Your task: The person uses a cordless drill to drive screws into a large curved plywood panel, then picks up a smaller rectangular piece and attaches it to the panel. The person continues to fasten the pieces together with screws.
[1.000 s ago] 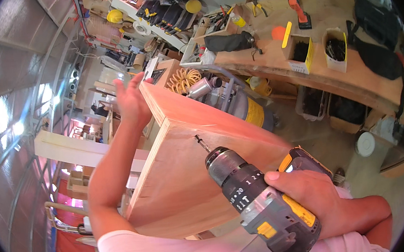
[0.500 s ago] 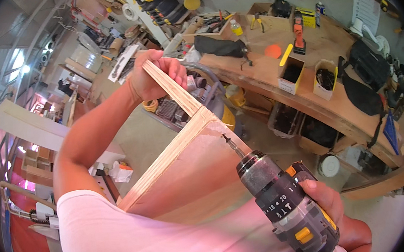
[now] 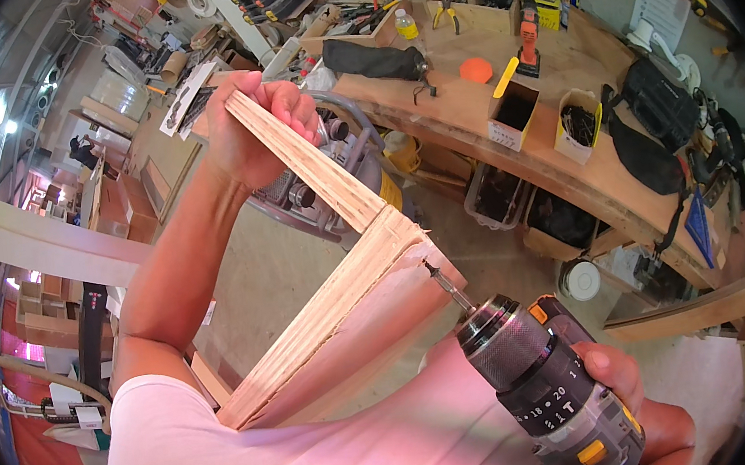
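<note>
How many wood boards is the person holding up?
2: one plywood board gripped by the left hand, one plywood panel joined below it at the corner, where the drill in the right hand points.

Pale layered plywood panel (image 3: 343, 299); black-grey drill (image 3: 548, 386), yellow accents; orange disc (image 3: 475, 70); white sleeve (image 3: 178, 453).

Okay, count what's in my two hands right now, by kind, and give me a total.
Plywood boards joined at a corner, gripped by the left hand: 2
Cordless drill, in the right hand: 1
Total: 3
</note>
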`<action>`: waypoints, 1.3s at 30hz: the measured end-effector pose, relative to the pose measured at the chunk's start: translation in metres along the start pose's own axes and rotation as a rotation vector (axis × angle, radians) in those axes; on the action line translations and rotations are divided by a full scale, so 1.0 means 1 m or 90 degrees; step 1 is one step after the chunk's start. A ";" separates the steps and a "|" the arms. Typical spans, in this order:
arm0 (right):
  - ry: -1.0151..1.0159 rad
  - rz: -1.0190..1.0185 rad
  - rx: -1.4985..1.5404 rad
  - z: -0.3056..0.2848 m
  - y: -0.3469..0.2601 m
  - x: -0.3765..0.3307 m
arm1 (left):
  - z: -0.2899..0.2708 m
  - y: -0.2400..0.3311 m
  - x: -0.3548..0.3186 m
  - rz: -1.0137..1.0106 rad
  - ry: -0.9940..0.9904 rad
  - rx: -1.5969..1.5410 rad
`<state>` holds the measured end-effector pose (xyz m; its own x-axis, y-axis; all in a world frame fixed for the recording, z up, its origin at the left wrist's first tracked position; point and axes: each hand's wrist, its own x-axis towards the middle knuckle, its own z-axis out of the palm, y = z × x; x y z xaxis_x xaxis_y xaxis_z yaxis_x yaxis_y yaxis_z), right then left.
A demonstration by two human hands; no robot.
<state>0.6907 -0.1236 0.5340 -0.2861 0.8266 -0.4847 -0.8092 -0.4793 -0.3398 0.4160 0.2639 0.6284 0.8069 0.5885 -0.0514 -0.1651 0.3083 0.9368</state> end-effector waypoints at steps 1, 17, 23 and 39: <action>0.026 -0.040 -0.023 0.007 0.003 0.000 | 0.000 0.001 0.001 -0.005 -0.005 -0.002; 0.208 -0.027 0.107 0.060 -0.009 0.010 | -0.010 0.006 0.000 -0.025 -0.001 0.008; 0.090 0.114 -0.205 0.072 -0.039 0.027 | -0.014 0.007 0.001 -0.040 -0.036 0.005; 0.307 -0.802 -0.457 -0.102 -0.003 0.045 | 0.054 0.081 -0.009 0.073 0.256 0.806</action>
<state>0.7326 -0.1153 0.4312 0.6803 0.6890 0.2497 0.0621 0.2853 -0.9564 0.4254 0.2433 0.7238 0.5653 0.8099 0.1563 0.5938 -0.5311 0.6044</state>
